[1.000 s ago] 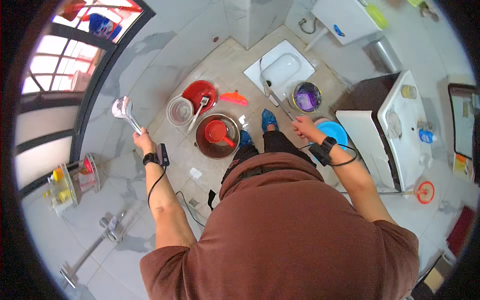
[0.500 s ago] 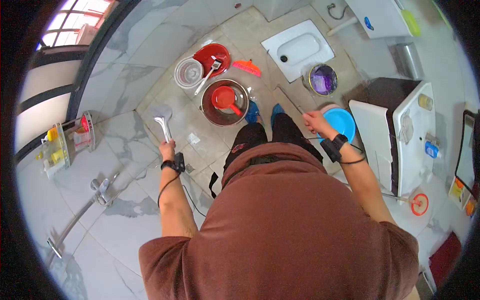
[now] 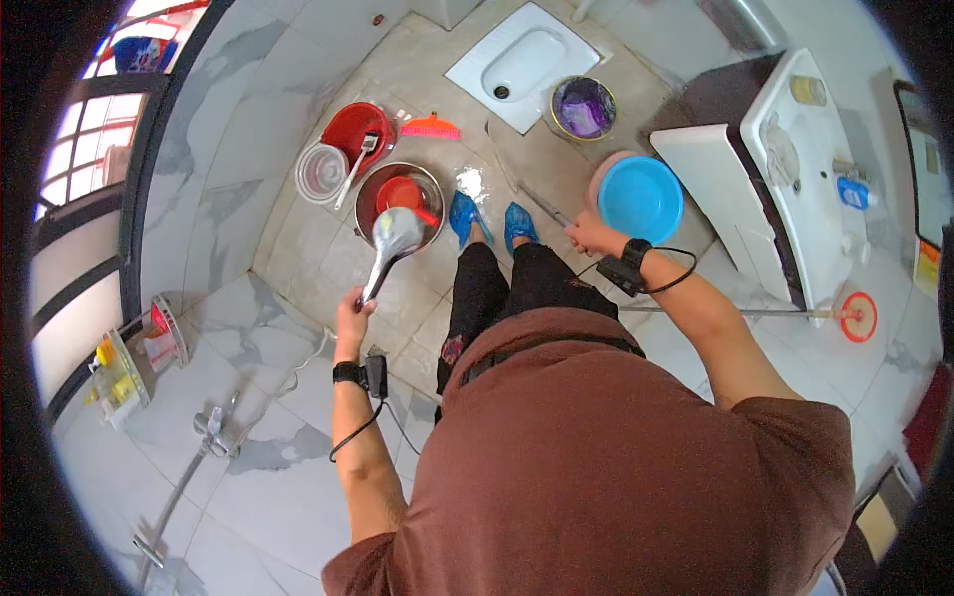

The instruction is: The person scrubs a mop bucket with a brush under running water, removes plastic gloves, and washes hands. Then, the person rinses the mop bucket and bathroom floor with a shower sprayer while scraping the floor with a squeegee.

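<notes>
My left hand (image 3: 354,316) is closed round the dark handle of a shiny metal utensil (image 3: 397,230) with a wide, rounded head. I cannot tell whether it is a spoon or a turner. Its head overlaps the near edge of a steel basin (image 3: 360,221), where a red dipper (image 3: 399,191) lies. My right hand (image 3: 596,234) grips a long, thin metal tool (image 3: 542,204) pointing forward and left over the floor; its kind is unclear. Right beside that hand stands a blue basin (image 3: 641,199), on a pinkish one (image 3: 596,181).
Beyond the steel basin stand a red basin (image 3: 353,124), a white basket (image 3: 323,174), a white-handled brush (image 3: 356,169) and an orange broom head (image 3: 431,127). A squat toilet (image 3: 524,62) and a bucket (image 3: 583,107) are ahead. A white sink cabinet (image 3: 725,189) and plunger (image 3: 859,316) are right.
My left hand has swung the metal utensil rightward, from above bare floor to over the steel basin's edge. My right hand still grips its thin tool. The view has shifted, and the floor looks nearer.
</notes>
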`<state>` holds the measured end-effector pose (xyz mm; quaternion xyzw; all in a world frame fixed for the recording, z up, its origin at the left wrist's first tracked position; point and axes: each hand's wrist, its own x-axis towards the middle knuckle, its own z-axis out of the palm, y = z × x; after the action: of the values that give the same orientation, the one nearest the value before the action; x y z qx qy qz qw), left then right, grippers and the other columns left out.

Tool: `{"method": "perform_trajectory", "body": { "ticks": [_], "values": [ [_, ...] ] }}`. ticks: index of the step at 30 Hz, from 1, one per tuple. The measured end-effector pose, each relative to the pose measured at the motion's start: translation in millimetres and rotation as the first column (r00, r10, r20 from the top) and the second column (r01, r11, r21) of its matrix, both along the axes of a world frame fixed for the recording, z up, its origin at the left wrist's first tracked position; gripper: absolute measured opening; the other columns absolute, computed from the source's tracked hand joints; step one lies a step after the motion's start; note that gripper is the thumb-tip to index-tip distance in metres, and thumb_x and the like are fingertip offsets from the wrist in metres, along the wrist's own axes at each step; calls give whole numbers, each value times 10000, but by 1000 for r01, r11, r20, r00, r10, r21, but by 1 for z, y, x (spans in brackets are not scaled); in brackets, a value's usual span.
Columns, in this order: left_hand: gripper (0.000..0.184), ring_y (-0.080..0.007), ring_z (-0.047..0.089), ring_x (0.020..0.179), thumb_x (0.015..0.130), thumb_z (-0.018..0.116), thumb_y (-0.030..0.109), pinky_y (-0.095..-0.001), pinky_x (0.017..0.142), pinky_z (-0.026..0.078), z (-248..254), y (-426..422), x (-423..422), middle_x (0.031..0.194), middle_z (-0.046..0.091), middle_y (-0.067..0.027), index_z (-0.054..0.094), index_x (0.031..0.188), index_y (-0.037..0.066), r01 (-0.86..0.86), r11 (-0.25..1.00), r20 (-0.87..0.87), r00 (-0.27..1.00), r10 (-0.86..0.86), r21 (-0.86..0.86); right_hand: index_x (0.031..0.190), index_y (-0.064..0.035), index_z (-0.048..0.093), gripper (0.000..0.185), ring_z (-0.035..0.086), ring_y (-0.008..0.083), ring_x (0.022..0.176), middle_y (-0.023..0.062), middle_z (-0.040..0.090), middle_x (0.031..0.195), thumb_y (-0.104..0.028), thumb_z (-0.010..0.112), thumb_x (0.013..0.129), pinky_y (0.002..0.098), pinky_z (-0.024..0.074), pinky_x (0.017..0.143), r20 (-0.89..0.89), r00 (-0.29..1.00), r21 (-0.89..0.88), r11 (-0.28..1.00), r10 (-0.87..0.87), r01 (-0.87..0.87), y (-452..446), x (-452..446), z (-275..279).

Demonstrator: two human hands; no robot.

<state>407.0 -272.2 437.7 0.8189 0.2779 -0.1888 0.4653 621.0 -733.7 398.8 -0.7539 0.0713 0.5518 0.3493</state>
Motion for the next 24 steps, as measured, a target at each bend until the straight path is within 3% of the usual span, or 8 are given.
{"method": "perform_trajectory", "body": {
  "ticks": [3,7,10,14,17,18,21,24],
  "values": [
    [250,-91,454,699,720,590,14,-220,665,380,4,-42,43,755,513,6,536,965,9,35,999,-37,999,-35,-5,666,35,499,268,461,168,377,81,503,501,-203,468,786,297,364,343,88,996,-9,1000,11,-11,-18,-29,-3],
    [263,-92,459,695,716,605,24,-223,663,384,-1,-73,73,737,513,8,541,972,23,71,997,173,982,-71,3,627,21,503,263,454,161,374,80,505,503,-198,472,769,305,360,338,113,989,98,992,-94,83,-38,-62,-6],
    [231,-99,465,670,726,617,59,-239,633,389,12,-86,94,700,508,4,546,939,9,31,999,237,971,-20,-43,601,2,493,227,463,163,393,82,505,510,-169,481,751,307,363,348,132,986,-19,994,-100,103,-40,-87,0],
    [155,-84,484,698,785,551,51,-215,656,388,3,-66,86,770,539,8,544,936,15,-16,963,210,975,75,-270,606,-7,477,173,475,170,426,91,492,519,-131,482,726,300,365,365,53,976,-7,977,-213,214,-37,-120,14],
    [111,-86,501,678,812,530,75,-207,622,400,19,-47,75,750,543,-6,536,911,27,-199,808,125,940,317,-554,644,13,480,133,477,175,432,96,505,542,-99,487,716,305,370,363,29,974,-19,974,-225,226,-25,-125,11],
    [87,-90,510,654,836,511,108,-205,585,405,24,-40,71,734,542,-11,528,887,40,-204,809,158,927,341,-551,659,19,466,93,474,177,428,98,506,553,-57,492,706,306,363,358,19,945,25,945,-326,325,-22,-127,12],
    [102,-90,508,637,849,502,139,-208,581,408,32,-19,64,735,544,-8,528,878,45,-325,668,150,821,550,-670,663,19,503,176,452,163,368,70,485,501,-120,477,768,278,340,338,81,948,-39,949,-309,313,4,-118,37],
    [143,-81,498,618,861,490,223,-202,564,399,20,17,54,710,534,8,522,852,84,-409,643,128,773,621,-647,678,11,516,187,442,153,353,56,489,499,-150,512,772,278,318,321,144,954,-33,963,-262,269,25,-105,53]
  ]
}}
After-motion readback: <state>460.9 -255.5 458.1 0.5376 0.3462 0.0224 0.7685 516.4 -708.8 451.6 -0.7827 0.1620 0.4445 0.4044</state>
